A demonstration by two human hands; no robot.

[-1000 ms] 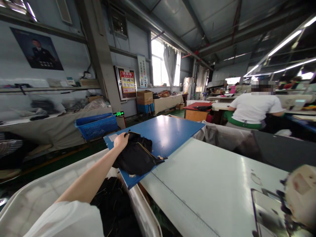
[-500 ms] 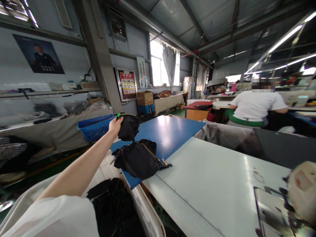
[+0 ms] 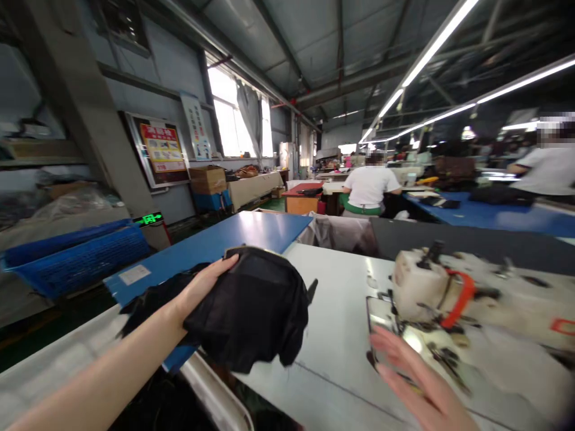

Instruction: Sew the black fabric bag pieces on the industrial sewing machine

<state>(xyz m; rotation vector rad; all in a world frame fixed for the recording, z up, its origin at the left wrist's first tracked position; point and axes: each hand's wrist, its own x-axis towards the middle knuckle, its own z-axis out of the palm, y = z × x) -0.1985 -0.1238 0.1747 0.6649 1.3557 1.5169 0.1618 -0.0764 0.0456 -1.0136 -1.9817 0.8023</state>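
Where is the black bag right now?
In the head view, the black bag is left of centre, held in the left hand over the near edge of the white table, with the sewing machine to its right.

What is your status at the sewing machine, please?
Left hand gripping black fabric pouch. Right hand open, beside white sewing machine. Dark cloth heap on blue board.

Crumpled black fabric piece [image 3: 251, 311], held aloft
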